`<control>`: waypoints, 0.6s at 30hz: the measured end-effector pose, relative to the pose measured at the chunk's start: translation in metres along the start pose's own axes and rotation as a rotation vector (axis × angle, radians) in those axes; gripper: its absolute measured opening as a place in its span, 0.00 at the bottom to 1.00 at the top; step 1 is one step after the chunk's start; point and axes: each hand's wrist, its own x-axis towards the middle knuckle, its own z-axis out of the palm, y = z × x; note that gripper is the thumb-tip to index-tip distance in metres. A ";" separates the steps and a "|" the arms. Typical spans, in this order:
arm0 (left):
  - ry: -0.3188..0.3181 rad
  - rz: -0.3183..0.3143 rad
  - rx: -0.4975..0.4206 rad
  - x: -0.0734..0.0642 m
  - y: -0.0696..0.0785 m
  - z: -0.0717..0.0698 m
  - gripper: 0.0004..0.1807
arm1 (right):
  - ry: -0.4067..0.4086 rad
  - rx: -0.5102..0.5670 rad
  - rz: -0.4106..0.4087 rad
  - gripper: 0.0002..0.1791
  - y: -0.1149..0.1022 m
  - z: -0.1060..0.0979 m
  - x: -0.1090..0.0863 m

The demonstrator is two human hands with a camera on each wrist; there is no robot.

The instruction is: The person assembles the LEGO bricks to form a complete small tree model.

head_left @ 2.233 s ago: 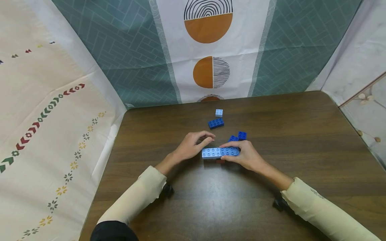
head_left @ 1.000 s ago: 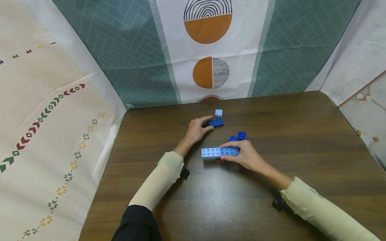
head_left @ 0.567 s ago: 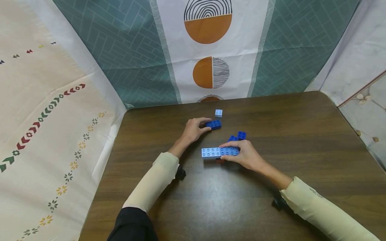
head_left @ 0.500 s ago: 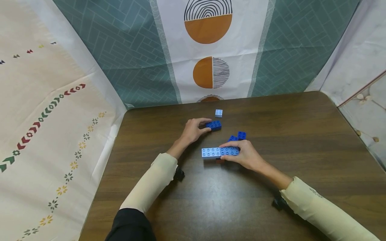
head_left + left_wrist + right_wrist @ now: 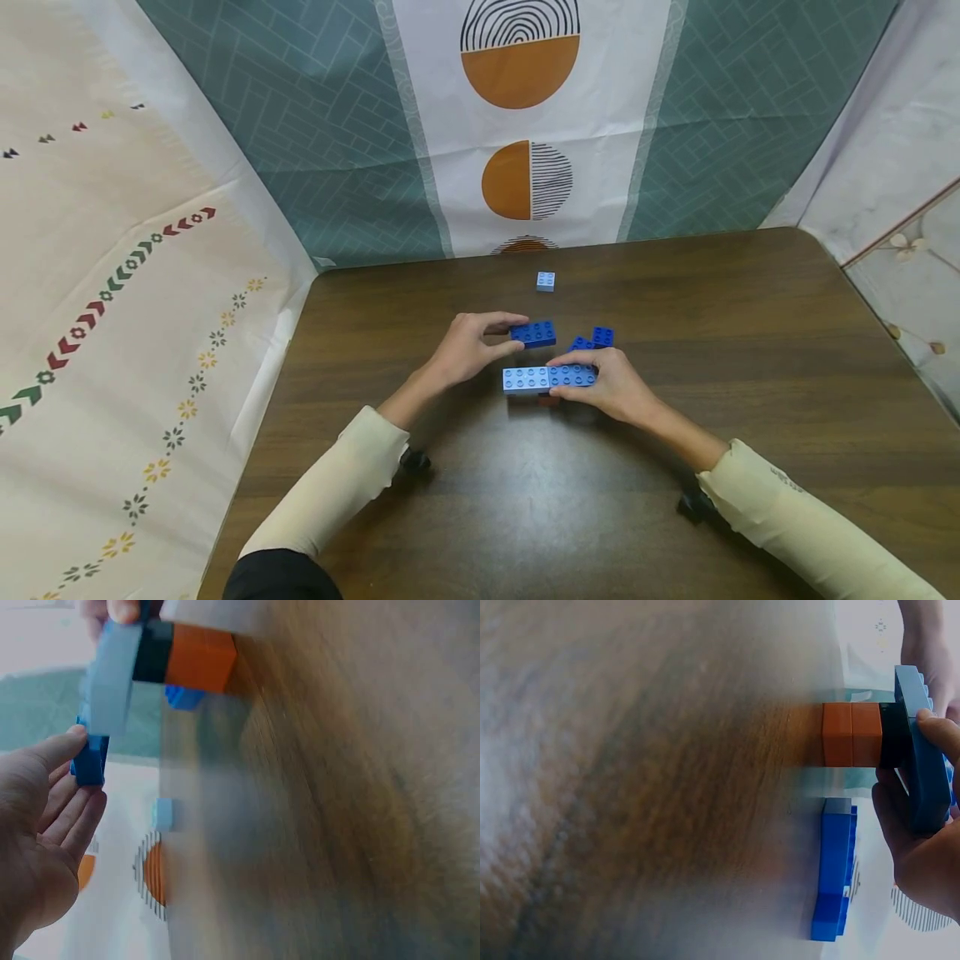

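Note:
My left hand [image 5: 467, 346] pinches a dark blue toy brick [image 5: 533, 335] between thumb and fingers, raised off the table behind the built stack. My right hand [image 5: 611, 383] grips the right half of the stack's top layer, a medium blue brick [image 5: 572, 376]. A pale blue brick [image 5: 525, 380] lies beside it, end to end, and juts out to the left. Beneath them, the right wrist view shows a black brick [image 5: 894, 735] on two orange bricks [image 5: 851, 735] standing on the table. The right fingers hide part of the medium blue brick.
Two dark blue bricks [image 5: 602, 337] lie just behind the right hand. A small pale blue brick [image 5: 545, 282] sits near the far edge of the wooden table [image 5: 675, 292]. Fabric hangs behind the table and along both sides.
My left hand went to the far dark blue brick, took hold of it and brought it nearer, to just behind the stack. The right hand has kept its grip on the stack.

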 end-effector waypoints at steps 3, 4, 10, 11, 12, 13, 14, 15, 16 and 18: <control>-0.007 0.029 -0.016 -0.009 0.006 -0.003 0.22 | 0.002 0.010 0.000 0.21 0.001 0.000 0.000; -0.008 0.037 -0.020 -0.012 0.008 -0.004 0.22 | 0.002 0.011 -0.001 0.21 0.001 0.000 0.000; -0.025 0.085 -0.044 -0.026 0.015 -0.007 0.22 | 0.001 0.004 -0.004 0.23 0.002 0.000 0.000; -0.030 0.094 -0.043 -0.028 0.016 -0.007 0.22 | 0.001 0.007 -0.003 0.24 0.002 0.000 0.000; -0.035 0.102 -0.039 -0.030 0.017 -0.007 0.22 | -0.001 0.005 -0.004 0.24 0.002 0.000 0.000; -0.040 0.110 -0.037 -0.031 0.018 -0.006 0.23 | -0.001 0.007 -0.003 0.24 0.002 0.000 0.000; -0.044 0.117 -0.032 -0.033 0.019 -0.006 0.22 | -0.003 0.009 -0.004 0.24 0.003 0.000 0.000; -0.049 0.127 -0.028 -0.034 0.020 -0.005 0.23 | -0.004 0.011 -0.003 0.25 0.003 0.000 0.000; -0.054 0.135 -0.025 -0.035 0.021 -0.004 0.22 | -0.006 0.014 -0.001 0.25 0.003 -0.001 0.000; -0.063 0.150 -0.023 -0.037 0.022 -0.002 0.22 | -0.009 0.015 0.000 0.25 0.003 -0.001 0.000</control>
